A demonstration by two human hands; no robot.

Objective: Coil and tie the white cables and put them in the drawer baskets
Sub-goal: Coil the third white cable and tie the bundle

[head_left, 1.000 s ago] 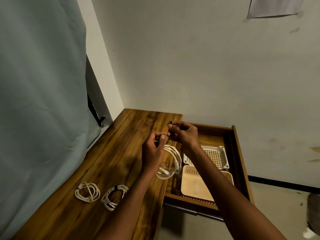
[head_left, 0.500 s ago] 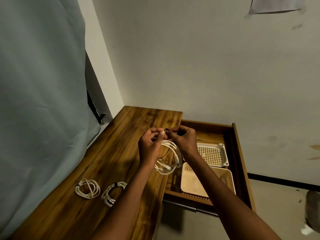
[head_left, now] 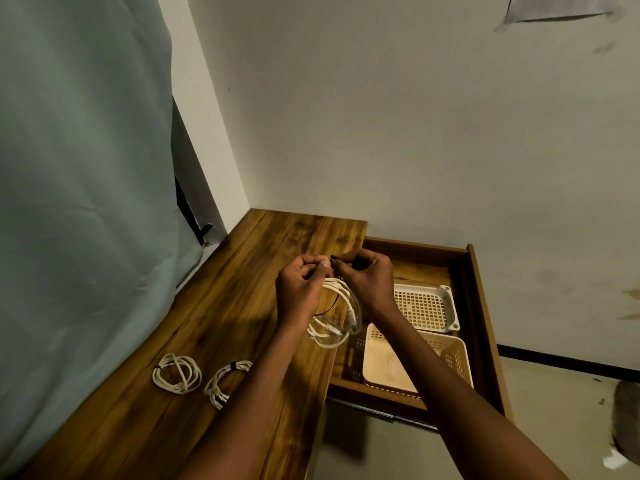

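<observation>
While I look from the left edge inward, two white cables lie coiled on the wooden table point(head_left: 242, 306): the first coil point(head_left: 177, 373) is a loose round loop, and the second coil point(head_left: 227, 378) just beside it is a flatter oval cinched by a dark band. Both are smooth, thin cord on glossy, grained boards.

Further right, my left hand point(head_left: 303, 289) has its fingers curled, pinching the top of the third coil point(head_left: 337, 311), which hangs below both hands over the table's right edge, plugs dangling at the bottom. My right hand point(head_left: 369, 282) meets it fingertip to fingertip, pinching a thin black tie point(head_left: 329, 306) whose loose tail trails down across the loop. I judge the tying is in hand, not finished.

The move after that turns on one relation: the drawer point(head_left: 481, 306) stands open just right of and below the hanging coil, so my right hand is nearer. In it sit a white perforated basket point(head_left: 448, 306) farther back and a cream basket point(head_left: 460, 355) nearer, both rigid plastic with gridded walls.
</observation>
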